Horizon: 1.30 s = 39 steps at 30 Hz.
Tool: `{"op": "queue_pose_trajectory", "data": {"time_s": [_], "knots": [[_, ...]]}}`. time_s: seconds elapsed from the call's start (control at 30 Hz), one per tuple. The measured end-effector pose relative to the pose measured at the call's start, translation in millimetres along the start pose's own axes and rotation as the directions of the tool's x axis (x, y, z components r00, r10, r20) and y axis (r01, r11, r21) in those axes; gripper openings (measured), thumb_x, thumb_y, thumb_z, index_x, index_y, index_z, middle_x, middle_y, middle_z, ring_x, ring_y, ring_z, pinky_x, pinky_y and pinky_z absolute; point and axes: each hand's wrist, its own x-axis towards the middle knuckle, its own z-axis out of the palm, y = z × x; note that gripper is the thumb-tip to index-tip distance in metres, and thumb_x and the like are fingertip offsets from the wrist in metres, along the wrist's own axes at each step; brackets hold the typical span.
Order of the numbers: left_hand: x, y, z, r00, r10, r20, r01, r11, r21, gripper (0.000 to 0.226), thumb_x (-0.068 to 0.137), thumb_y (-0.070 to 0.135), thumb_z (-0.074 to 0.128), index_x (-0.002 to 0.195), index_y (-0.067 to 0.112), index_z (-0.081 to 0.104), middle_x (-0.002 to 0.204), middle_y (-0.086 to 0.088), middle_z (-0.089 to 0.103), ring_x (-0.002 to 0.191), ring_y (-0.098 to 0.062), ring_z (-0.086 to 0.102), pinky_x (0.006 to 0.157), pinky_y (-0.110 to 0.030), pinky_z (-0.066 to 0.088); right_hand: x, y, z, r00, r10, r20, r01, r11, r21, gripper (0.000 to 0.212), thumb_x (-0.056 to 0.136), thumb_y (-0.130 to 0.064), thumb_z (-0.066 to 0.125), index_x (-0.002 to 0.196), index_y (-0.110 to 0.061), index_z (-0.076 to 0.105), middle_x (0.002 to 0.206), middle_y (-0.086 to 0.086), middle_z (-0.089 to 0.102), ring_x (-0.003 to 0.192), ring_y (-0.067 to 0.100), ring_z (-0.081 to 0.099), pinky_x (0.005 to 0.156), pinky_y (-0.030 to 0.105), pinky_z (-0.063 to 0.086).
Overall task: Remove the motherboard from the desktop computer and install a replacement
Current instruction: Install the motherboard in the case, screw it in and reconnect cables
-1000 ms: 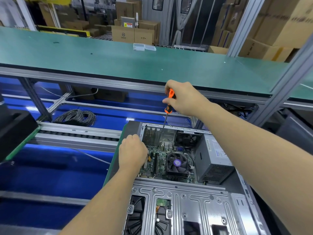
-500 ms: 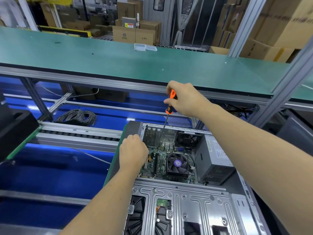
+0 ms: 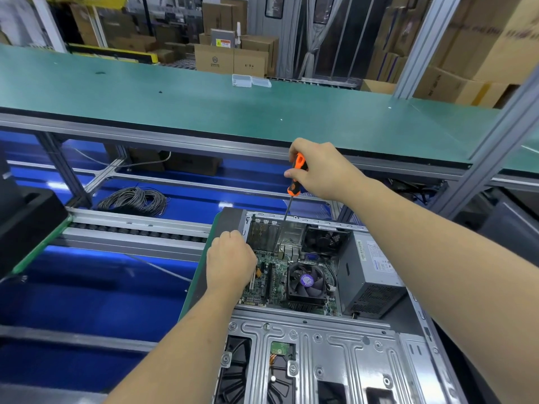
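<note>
1. Desktop computer (image 3: 344, 354): laid on its side with the panel off, so the interior is exposed from above; it is set on a green-edged pallet (image 3: 201, 263) on the conveyor line.
2. Motherboard (image 3: 275, 277): seated in the far half of the case, between the drive cage (image 3: 320, 345) and the rear wall; a CPU fan (image 3: 306, 282) is mounted on it, and a grey power supply (image 3: 370, 275) is fitted just beside it on the right.
3. Right hand (image 3: 320, 170): curled round the handle of an orange-and-black screwdriver (image 3: 295, 179), which is held near upright with the shaft pointed down into the rear corner of the case; the tip is too small to be placed exactly.
4. Left hand (image 3: 230, 260): fingers curled at the left edge of the motherboard; what is gripped, if anything, is hidden beneath the hand.
5. Green bench (image 3: 175, 112): set beyond the case; two clear plastic boxes (image 3: 250, 81) are placed at its far edge.
6. Coil of grey cable (image 3: 134, 201): stored below the bench.
</note>
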Motion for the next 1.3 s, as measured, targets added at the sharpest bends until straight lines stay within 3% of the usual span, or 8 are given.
{"op": "queue_pose_trajectory", "data": {"time_s": [0.5, 0.6, 0.73, 0.8, 0.9, 1.0, 1.17, 1.3], "knots": [[1, -1, 2, 1.000, -0.003, -0.002, 0.003, 1.000, 0.003, 0.019, 0.098, 0.017, 0.042, 0.102, 0.008, 0.058, 0.098, -0.007, 0.061, 0.083, -0.018, 0.048, 0.078, -0.034, 0.050, 6, -6, -5, 0.989, 0.079, 0.123, -0.072, 0.995, -0.065, 0.028, 0.095, -0.033, 0.062, 0.114, -0.016, 0.050, 0.086, -0.001, 0.055, 0.076, 0.021, 0.055, 0.061, 0.030, 0.038], [0, -1, 2, 1.000, -0.005, -0.005, 0.005, 1.000, 0.016, 0.019, 0.099, 0.019, 0.042, 0.101, 0.009, 0.057, 0.096, -0.006, 0.060, 0.082, -0.017, 0.047, 0.077, -0.032, 0.048, 12, -14, -13, 0.975, 0.189, 0.118, -0.157, 0.958, -0.241, 0.039, 0.102, -0.048, 0.044, 0.090, -0.011, 0.049, 0.078, 0.006, 0.055, 0.060, 0.022, 0.055, 0.052, 0.032, 0.039], [1, -1, 3, 1.000, 0.006, -0.012, -0.005, 1.000, 0.012, 0.018, 0.097, 0.018, 0.043, 0.101, 0.008, 0.058, 0.097, -0.007, 0.061, 0.082, -0.019, 0.047, 0.076, -0.033, 0.047, 20, -18, -26, 0.921, 0.139, 0.364, -0.072, 0.979, -0.192, 0.006, 0.099, -0.023, 0.054, 0.104, -0.021, 0.052, 0.107, 0.007, 0.059, 0.084, 0.030, 0.064, 0.070, 0.042, 0.058], [1, -1, 3, 1.000, 0.009, -0.012, -0.008, 1.000, 0.020, 0.019, 0.097, 0.017, 0.043, 0.102, 0.008, 0.058, 0.097, -0.008, 0.061, 0.082, -0.019, 0.048, 0.077, -0.034, 0.048, 20, -19, -29, 0.889, 0.203, 0.410, -0.132, 0.972, -0.196, 0.017, 0.096, -0.023, 0.059, 0.110, -0.021, 0.048, 0.101, 0.004, 0.055, 0.075, 0.031, 0.066, 0.059, 0.042, 0.060], [1, -1, 3, 1.000, 0.011, -0.012, -0.011, 0.999, 0.032, 0.019, 0.097, 0.018, 0.043, 0.102, 0.008, 0.058, 0.098, -0.008, 0.062, 0.084, -0.020, 0.050, 0.078, -0.035, 0.049, 23, -21, -29, 0.929, 0.242, 0.278, -0.104, 0.896, -0.432, 0.043, 0.099, -0.050, 0.052, 0.086, -0.008, 0.054, 0.079, 0.009, 0.058, 0.061, 0.028, 0.062, 0.052, 0.035, 0.049], [1, -1, 4, 1.000, 0.015, -0.013, -0.014, 0.999, 0.034, 0.020, 0.097, 0.018, 0.043, 0.103, 0.008, 0.059, 0.098, -0.007, 0.062, 0.087, -0.022, 0.054, 0.078, -0.035, 0.050, 22, -18, -28, 0.902, 0.140, 0.409, -0.011, 0.954, -0.301, 0.007, 0.095, -0.025, 0.059, 0.097, -0.020, 0.055, 0.099, 0.008, 0.061, 0.082, 0.034, 0.068, 0.075, 0.045, 0.057], [1, -1, 5, 1.000, 0.024, -0.016, -0.022, 0.998, 0.063, 0.020, 0.098, 0.019, 0.042, 0.103, 0.008, 0.058, 0.099, -0.008, 0.062, 0.083, -0.020, 0.050, 0.077, -0.034, 0.050, 21, -11, -25, 0.948, 0.209, 0.239, -0.088, 0.896, -0.435, 0.045, 0.099, -0.050, 0.051, 0.077, -0.010, 0.050, 0.074, 0.009, 0.056, 0.062, 0.027, 0.058, 0.054, 0.033, 0.043], [2, -1, 5, 1.000, 0.025, -0.013, -0.024, 0.997, 0.075, 0.019, 0.098, 0.020, 0.042, 0.103, 0.009, 0.057, 0.099, -0.007, 0.061, 0.082, -0.019, 0.046, 0.077, -0.034, 0.049, 17, -10, -31, 0.904, 0.151, 0.399, -0.030, 0.956, -0.293, 0.020, 0.093, -0.033, 0.065, 0.098, -0.019, 0.051, 0.100, 0.006, 0.065, 0.074, 0.028, 0.069, 0.070, 0.039, 0.057]]}}
